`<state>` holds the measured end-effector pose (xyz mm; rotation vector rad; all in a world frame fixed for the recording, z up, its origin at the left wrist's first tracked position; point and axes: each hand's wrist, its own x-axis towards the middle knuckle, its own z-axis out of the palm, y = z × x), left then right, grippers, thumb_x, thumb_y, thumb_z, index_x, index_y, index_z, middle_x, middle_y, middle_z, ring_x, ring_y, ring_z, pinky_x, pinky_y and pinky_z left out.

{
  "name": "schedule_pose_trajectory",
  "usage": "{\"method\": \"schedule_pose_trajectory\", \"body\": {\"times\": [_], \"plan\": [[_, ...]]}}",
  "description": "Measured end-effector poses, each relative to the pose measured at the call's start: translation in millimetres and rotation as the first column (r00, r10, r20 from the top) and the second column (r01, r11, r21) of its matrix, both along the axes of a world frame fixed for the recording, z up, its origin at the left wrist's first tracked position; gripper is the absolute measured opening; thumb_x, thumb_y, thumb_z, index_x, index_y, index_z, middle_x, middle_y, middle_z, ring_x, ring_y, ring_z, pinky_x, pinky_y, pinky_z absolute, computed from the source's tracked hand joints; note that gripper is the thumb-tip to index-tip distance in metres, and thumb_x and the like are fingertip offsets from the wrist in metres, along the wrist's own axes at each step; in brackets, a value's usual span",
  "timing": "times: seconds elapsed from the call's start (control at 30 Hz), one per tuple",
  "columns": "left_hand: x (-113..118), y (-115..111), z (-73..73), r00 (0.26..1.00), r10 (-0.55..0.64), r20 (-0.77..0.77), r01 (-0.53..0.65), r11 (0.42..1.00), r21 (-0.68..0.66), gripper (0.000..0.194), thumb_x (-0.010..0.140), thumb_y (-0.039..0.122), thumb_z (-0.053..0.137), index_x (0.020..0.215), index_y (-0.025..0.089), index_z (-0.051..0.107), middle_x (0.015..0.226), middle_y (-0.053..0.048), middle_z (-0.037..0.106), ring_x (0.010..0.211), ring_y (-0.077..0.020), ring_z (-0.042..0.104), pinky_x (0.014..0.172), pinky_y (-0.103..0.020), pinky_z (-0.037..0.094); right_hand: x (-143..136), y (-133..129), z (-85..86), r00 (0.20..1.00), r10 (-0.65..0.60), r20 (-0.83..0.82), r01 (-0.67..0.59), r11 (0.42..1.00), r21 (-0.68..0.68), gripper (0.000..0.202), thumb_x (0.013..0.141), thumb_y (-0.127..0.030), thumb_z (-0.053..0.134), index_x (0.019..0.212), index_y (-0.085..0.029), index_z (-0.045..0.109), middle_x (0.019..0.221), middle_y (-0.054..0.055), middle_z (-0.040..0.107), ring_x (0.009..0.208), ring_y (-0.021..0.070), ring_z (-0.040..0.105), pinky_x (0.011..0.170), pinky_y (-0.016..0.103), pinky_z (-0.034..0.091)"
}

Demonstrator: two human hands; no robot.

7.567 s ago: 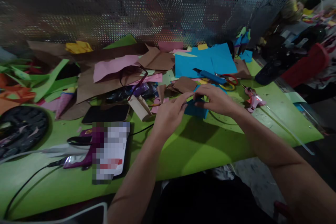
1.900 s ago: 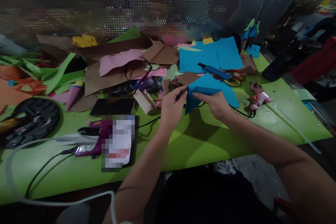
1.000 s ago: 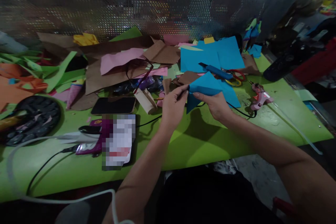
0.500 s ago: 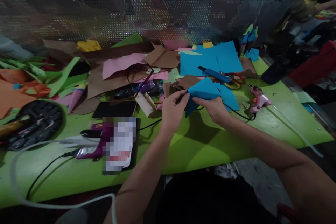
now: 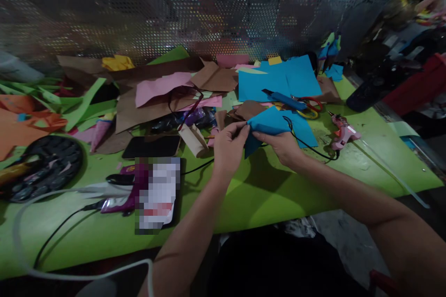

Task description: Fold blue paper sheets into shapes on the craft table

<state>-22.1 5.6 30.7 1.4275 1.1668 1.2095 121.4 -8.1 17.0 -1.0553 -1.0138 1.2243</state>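
Observation:
A piece of blue paper (image 5: 268, 121), bent over into a fold, is held above the green table between both hands. My left hand (image 5: 230, 146) pinches its left corner between thumb and fingers. With the thumb on top, my right hand (image 5: 284, 146) grips the lower right edge; the fingers beneath are hidden. Just behind the hands lie a blue utility knife (image 5: 284, 99) and scissors with red and yellow handles (image 5: 310, 107). Another blue sheet (image 5: 303, 131) lies flat to the right, under a black cable (image 5: 310, 147).
A pink glue gun (image 5: 343, 134) rests at the right. To the left are a dark phone (image 5: 151, 146), a rolled tan paper tube (image 5: 194, 141) and a round black tray (image 5: 52, 158). Brown, pink and blue paper (image 5: 280, 79) is piled at the back, before a perforated metal panel (image 5: 209, 18).
The blue paper's fold has flattened slightly and its right side has dropped a little, with my right hand shifting slightly left. My left hand keeps its pinch on the corner.

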Motion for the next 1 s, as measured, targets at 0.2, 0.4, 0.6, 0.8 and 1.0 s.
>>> {"method": "schedule_pose_trajectory", "body": {"times": [0.2,0.4,0.6,0.8,1.0], "plan": [[-0.9,-0.4,-1.9,0.999,0.003,-0.033,-0.002,1.0,0.026,0.02,0.087,0.034,0.064,0.094,0.021,0.078,0.085,-0.003,0.075,0.084,-0.0181,0.067,0.071,-0.028,0.056,-1.5,-2.3,1.6,1.0,-0.003,-0.006,0.003,1.0,0.004,0.047,0.062,-0.046,0.089,0.106,-0.031,0.078,0.097,0.0,0.079,0.114,0.0274,0.067,0.11,0.049,0.046],[-0.5,-1.0,-1.3,0.999,0.0,-0.032,0.001,1.0,0.015,0.02,0.087,0.033,0.063,0.095,0.022,0.077,0.084,-0.002,0.075,0.083,-0.0183,0.067,0.068,-0.027,0.055,-2.6,-2.0,1.6,1.0,-0.002,0.009,0.001,1.0,0.03,0.046,0.064,-0.048,0.087,0.105,-0.031,0.078,0.096,-0.001,0.079,0.115,0.0277,0.066,0.111,0.05,0.046],[-0.5,0.2,-2.6,0.998,0.053,-0.03,-0.053,0.998,0.019,0.019,0.087,0.034,0.063,0.091,0.021,0.076,0.08,-0.001,0.073,0.076,-0.0157,0.065,0.065,-0.025,0.053,-2.0,-3.1,0.1,1.0,0.02,0.001,-0.02,0.997,0.069,0.037,0.067,-0.047,0.085,0.097,-0.027,0.077,0.1,0.001,0.079,0.108,0.026,0.069,0.103,0.045,0.053],[-10.0,9.7,-6.5,0.984,0.179,0.005,-0.179,0.983,0.047,0.019,0.088,0.035,0.064,0.095,0.022,0.076,0.082,0.0,0.073,0.075,-0.0141,0.065,0.068,-0.025,0.053,1.0,-1.5,-8.9,0.995,0.083,0.049,-0.079,0.994,-0.075,0.034,0.061,-0.046,0.086,0.073,-0.02,0.068,0.069,0.002,0.071,0.063,0.0174,0.064,0.064,0.033,0.055],[-20.5,16.7,-0.1,0.966,0.248,-0.068,-0.229,0.952,0.205,0.017,0.088,0.031,0.064,0.095,0.021,0.075,0.093,-0.002,0.077,0.093,-0.0186,0.07,0.084,-0.029,0.054,28.2,9.0,7.0,0.976,-0.141,0.163,0.126,0.987,0.099,0.019,0.074,-0.036,0.075,0.083,-0.024,0.065,0.081,0.0,0.068,0.075,0.0171,0.061,0.072,0.033,0.051]]}}
